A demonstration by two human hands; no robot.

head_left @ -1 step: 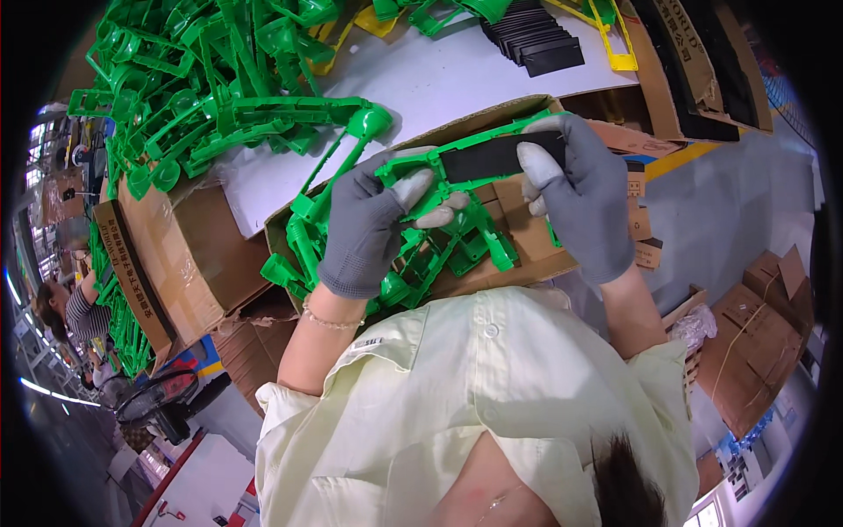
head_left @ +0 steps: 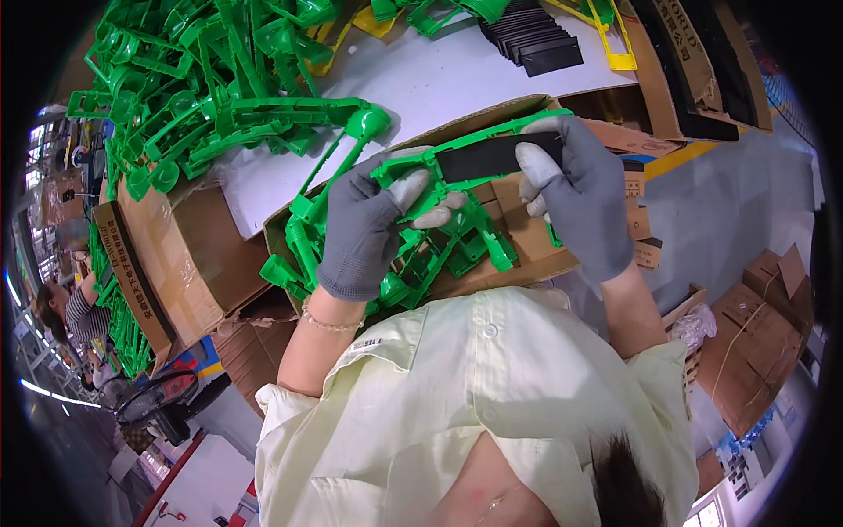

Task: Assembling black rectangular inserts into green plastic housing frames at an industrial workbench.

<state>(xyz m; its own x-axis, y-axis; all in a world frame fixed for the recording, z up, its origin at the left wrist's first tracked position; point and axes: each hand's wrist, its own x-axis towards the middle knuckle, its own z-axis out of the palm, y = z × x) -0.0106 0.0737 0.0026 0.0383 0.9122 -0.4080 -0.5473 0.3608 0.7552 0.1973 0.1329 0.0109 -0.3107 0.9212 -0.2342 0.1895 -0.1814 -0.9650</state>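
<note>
Gripping the green frame (head_left: 436,169) above the carton (head_left: 537,265), the left hand (head_left: 369,215) opposes the right hand (head_left: 584,189) pinching the black strip (head_left: 483,160), which uneven pressure could skew.

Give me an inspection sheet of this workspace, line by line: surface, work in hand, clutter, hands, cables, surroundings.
Surface: white flat tabletop, partly covered by parts.
Work in hand: long green plastic frame with flat black rectangular strip lying along it; full seating cannot be told.
Clutter: large heap of green plastic parts, fanned stack of thin black rectangles; more green parts in the open brown cardboard box below the hands.
Hands: both grey-gloved; left hand grips the frame's left end, right hand its right end, thumb on the strip.
Cables: nothing seen near the hands.
Surroundings: brown cardboard cartons at right, person in striped top at far left.
</note>
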